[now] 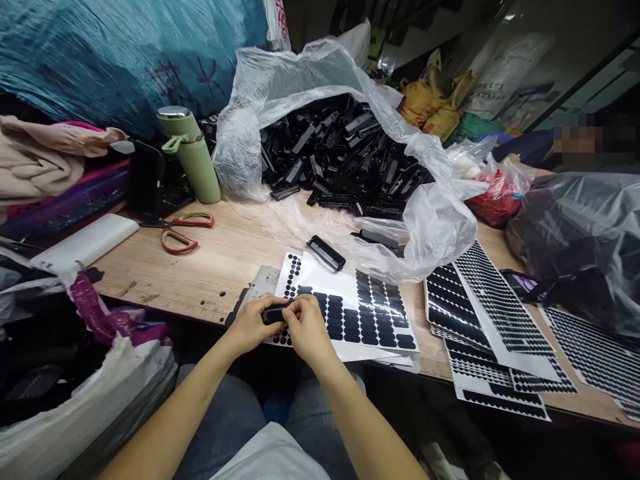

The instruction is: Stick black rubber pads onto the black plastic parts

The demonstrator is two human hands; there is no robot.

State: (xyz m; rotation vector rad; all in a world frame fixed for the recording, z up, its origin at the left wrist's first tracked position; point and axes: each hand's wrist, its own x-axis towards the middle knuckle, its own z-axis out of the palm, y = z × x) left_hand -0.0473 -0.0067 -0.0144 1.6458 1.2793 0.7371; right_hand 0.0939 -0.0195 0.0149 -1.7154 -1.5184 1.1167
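Note:
Between my two hands is a small black plastic part (274, 315), elongated with rounded ends. My left hand (253, 325) grips its left end, fingers closed round it. At its right end the fingertips of my right hand (306, 327) are pinched together; whether they hold a sticker is too small to tell. Under my hands lies a white sheet of black stickers (350, 355), with round ones at the left and oblong ones in rows. Just beyond the sheet's upper edge rests another black plastic part (326, 253), hollow side showing.
A clear plastic bag (300, 70) full of black parts (345, 153) lies open at the back. Left are red-handled scissors (180, 240), a green flask (197, 160) and a white oblong object (85, 243). More sticker sheets (500, 300) overlap at right, beside a dark bag (580, 240). A person sits far right.

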